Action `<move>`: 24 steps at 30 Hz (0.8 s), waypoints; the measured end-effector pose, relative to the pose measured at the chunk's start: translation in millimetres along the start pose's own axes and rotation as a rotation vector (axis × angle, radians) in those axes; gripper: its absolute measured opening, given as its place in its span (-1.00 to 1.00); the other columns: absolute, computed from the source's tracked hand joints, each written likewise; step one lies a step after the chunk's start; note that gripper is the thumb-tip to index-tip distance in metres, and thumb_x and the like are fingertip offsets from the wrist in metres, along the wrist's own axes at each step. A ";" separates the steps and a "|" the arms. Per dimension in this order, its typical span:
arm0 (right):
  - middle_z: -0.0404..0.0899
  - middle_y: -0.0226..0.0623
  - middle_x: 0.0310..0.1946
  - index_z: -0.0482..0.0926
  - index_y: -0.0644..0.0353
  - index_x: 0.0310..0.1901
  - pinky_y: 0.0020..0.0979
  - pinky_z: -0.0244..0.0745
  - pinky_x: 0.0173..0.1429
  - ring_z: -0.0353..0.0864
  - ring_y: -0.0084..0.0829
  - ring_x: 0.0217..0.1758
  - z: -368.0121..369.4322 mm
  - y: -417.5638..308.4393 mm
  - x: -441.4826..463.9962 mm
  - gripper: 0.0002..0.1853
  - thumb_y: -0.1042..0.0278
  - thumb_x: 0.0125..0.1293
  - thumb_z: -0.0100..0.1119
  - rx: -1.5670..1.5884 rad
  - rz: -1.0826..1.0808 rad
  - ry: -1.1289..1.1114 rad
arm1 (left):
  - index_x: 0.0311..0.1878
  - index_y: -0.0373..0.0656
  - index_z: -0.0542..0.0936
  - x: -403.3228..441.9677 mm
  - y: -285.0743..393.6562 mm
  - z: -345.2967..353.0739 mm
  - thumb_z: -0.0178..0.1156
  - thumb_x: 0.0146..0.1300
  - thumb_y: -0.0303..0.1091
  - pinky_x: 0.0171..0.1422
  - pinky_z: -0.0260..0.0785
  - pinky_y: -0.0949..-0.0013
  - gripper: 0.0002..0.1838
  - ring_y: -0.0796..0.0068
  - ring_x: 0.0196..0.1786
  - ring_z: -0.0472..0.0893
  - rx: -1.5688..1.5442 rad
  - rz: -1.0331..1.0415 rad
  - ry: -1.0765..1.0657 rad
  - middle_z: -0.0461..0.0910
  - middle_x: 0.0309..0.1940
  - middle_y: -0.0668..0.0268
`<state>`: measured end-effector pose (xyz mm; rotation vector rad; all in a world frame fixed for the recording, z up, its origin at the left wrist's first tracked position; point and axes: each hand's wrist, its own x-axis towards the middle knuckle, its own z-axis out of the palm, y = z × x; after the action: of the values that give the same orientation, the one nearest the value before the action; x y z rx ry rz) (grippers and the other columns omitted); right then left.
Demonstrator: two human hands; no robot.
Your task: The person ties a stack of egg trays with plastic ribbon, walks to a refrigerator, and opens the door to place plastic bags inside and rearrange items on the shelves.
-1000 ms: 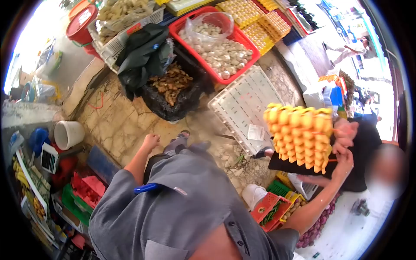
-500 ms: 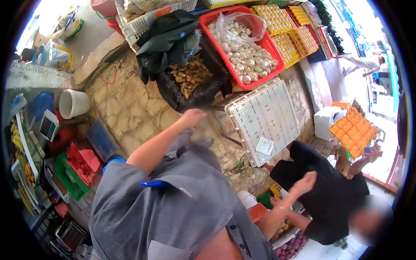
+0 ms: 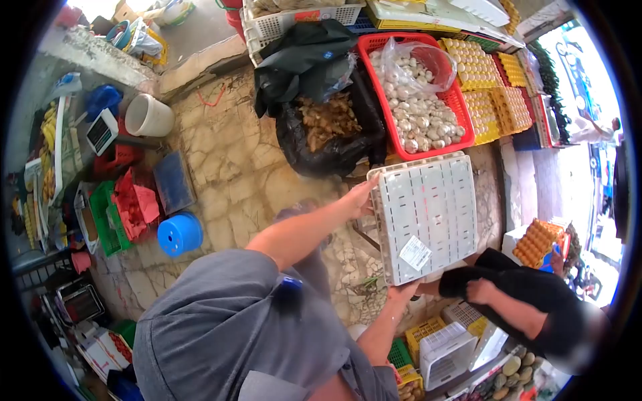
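Note:
A white slotted plastic crate [image 3: 435, 207], with a paper label on it, lies bottom up in front of me. My left hand [image 3: 361, 198] grips its upper left corner. At its lower edge, near the label, my right hand [image 3: 403, 292] has its fingers around the rim, partly hidden beneath. Just beyond the crate stands a red basket [image 3: 470, 120] of garlic bulbs with a clear plastic bag on top. A black-lined container of ginger [image 3: 328, 120] is to the left of that basket.
Another person in black [image 3: 535, 287] bends at the right, near stacked orange egg trays [image 3: 538, 242]. Yellow egg trays [image 3: 475, 63] are at the back right. A blue stool [image 3: 180, 234] and a white bucket [image 3: 149, 115] stand left. Crates [image 3: 448, 354] sit at the lower right.
Both my hands have moved to the white crate and taken hold of it. The other person has set the orange trays down farther right. The view has shifted.

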<state>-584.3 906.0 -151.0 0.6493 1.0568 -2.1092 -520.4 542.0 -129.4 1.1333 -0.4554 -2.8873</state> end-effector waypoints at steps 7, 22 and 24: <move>0.29 -0.27 0.46 0.26 0.04 0.48 -0.01 0.24 0.47 0.33 -0.14 0.45 40.7 -1.3 -7.9 -0.29 -0.30 0.52 -0.31 -0.043 -0.196 -0.010 | 0.36 0.02 0.49 -15.8 -32.7 25.5 0.01 0.35 0.39 0.41 0.32 0.06 -0.26 0.30 0.33 0.51 -0.290 0.044 -0.066 0.55 0.29 0.31; 0.21 -0.15 0.50 0.16 0.18 0.51 -0.07 0.21 0.54 0.28 -0.09 0.49 80.7 13.1 -30.4 -0.29 -0.19 0.56 -0.37 -0.337 -0.259 -0.119 | 0.22 -0.13 0.55 -55.6 -62.7 -10.1 0.06 0.38 0.30 0.27 0.44 0.13 -0.32 0.30 0.15 0.62 -0.350 0.134 -0.019 0.65 0.12 0.24; 0.18 -0.15 0.51 0.13 0.17 0.52 -0.06 0.17 0.56 0.25 -0.08 0.50 80.2 23.2 -32.4 -0.29 -0.19 0.56 -0.35 -0.275 -0.212 -0.194 | 0.21 -0.12 0.55 -54.0 -66.7 -30.2 0.02 0.41 0.29 0.25 0.45 0.16 -0.35 0.33 0.14 0.62 -0.389 0.129 -0.062 0.66 0.10 0.26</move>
<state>-556.2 840.6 -96.5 0.2026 1.3195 -2.0986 -453.8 603.9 -132.5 0.9181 0.0366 -2.7355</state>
